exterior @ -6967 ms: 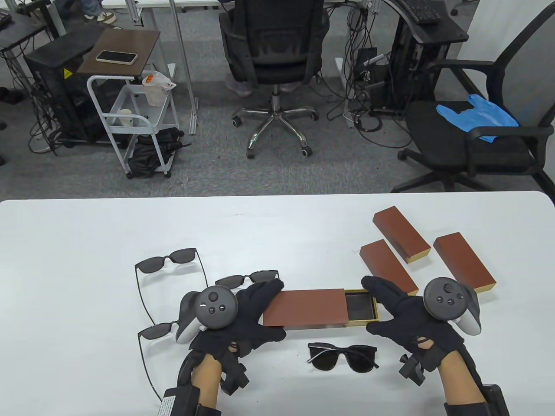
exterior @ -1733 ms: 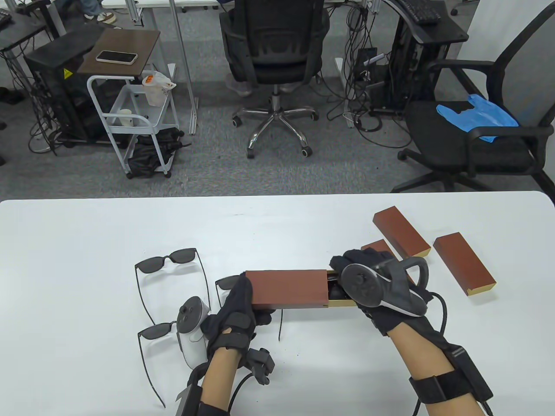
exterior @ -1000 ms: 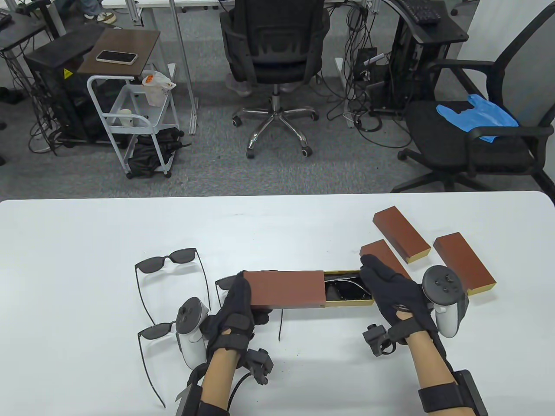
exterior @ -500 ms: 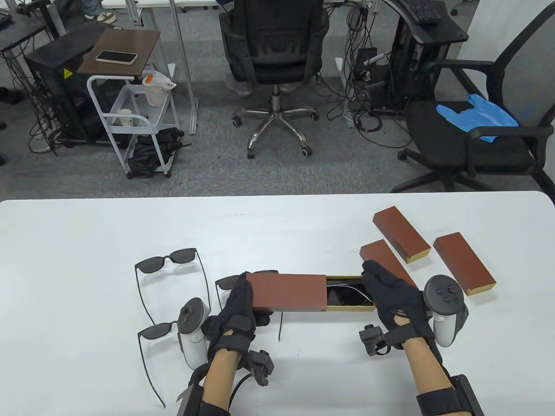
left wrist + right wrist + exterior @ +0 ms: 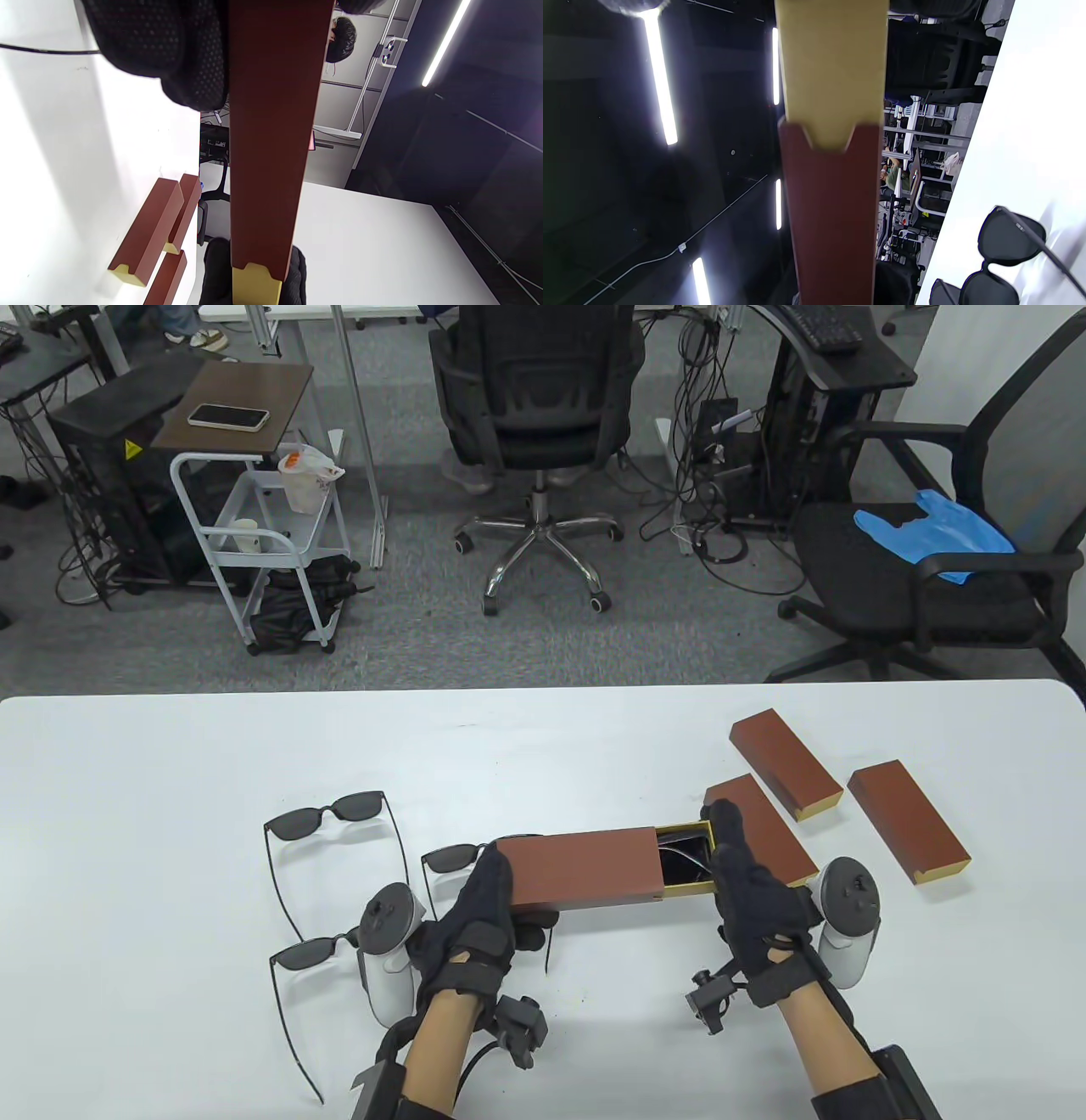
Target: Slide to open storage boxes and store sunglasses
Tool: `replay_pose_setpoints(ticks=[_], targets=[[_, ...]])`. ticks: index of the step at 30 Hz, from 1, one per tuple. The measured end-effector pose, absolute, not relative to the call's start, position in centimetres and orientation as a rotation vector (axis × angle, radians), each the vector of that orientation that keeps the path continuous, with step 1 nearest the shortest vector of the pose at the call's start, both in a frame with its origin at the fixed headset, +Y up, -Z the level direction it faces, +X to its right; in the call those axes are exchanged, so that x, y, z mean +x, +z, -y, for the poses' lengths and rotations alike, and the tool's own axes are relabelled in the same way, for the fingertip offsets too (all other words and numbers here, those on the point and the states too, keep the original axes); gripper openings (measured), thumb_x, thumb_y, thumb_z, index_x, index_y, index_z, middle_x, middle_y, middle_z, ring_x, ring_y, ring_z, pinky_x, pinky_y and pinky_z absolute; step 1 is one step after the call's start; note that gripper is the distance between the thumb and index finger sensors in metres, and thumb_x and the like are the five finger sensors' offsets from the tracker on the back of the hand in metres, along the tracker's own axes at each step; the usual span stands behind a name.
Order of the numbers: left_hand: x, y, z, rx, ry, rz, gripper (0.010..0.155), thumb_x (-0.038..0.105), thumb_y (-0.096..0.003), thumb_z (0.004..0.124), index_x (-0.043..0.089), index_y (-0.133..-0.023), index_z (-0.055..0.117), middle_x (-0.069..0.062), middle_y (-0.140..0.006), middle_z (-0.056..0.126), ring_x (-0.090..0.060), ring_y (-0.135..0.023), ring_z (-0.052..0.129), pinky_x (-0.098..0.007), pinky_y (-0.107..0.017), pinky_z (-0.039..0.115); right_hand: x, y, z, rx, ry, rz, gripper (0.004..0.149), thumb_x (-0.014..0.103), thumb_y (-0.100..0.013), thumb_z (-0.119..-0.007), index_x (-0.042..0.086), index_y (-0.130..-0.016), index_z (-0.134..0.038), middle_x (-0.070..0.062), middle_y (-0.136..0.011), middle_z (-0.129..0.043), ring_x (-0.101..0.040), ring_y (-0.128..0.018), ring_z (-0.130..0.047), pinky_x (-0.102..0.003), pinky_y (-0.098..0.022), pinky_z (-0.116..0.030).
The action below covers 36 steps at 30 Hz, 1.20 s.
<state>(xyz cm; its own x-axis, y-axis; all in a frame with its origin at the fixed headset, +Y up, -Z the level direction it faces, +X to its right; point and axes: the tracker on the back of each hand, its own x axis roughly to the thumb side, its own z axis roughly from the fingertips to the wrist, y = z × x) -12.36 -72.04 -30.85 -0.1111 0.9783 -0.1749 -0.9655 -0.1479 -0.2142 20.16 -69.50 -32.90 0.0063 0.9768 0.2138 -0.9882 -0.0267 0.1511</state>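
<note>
The brown storage box sleeve (image 5: 577,869) is held just above the table. My left hand (image 5: 485,899) grips its left end, fingers curled round it. The yellow drawer (image 5: 689,891) sticks out a short way on the right, with dark sunglasses (image 5: 683,858) lying inside. My right hand (image 5: 736,869) presses flat, straight fingers against the drawer's right end. In the left wrist view the sleeve (image 5: 271,127) runs down to the yellow drawer end (image 5: 256,284). In the right wrist view the drawer (image 5: 831,72) enters the sleeve (image 5: 831,212).
Three more sunglasses lie at the left: one far (image 5: 327,819), one behind the box (image 5: 458,857), one near my left wrist (image 5: 307,954). Three shut brown boxes (image 5: 785,763) (image 5: 908,819) (image 5: 764,831) lie at the right, the nearest just behind my right hand.
The drawer has slid further into the sleeve, leaving less of the sunglasses showing. My hands have come closer together, and the box has tilted slightly.
</note>
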Motion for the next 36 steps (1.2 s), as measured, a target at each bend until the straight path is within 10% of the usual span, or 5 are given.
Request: replay_pose_setpoints(ticks=[21,36], targets=[[-11.0,-30.6,71.6,-0.350,1.623,0.093,0.073,0.057,-0.0612,0.051,0.017,-0.118,0.029,-0.013,-0.099,0.075,-0.031,-0.074,0.089,-0.049,-0.054,0.076,18.3,-32.4,69.2,0.413,1.631,0.007,0.086,0.068,-0.042,-0.066,0.020,-0.101,-0.024,-0.015,-0.109,-0.021,-0.044,-0.097,-0.024,-0.057,-0.071,-0.040],[-14.0,-31.3,73.1,-0.239,1.524,-0.037,0.070,0.060,-0.0595,0.053,0.020,-0.117,0.049,-0.011,-0.086,0.087,-0.028,-0.060,0.094,-0.048,-0.046,0.079,14.6,-30.9,67.6,0.842,2.459,0.151,0.075,0.048,-0.036,-0.089,0.024,-0.097,-0.054,-0.018,-0.105,-0.052,-0.046,-0.089,-0.066,-0.053,-0.065,-0.065]])
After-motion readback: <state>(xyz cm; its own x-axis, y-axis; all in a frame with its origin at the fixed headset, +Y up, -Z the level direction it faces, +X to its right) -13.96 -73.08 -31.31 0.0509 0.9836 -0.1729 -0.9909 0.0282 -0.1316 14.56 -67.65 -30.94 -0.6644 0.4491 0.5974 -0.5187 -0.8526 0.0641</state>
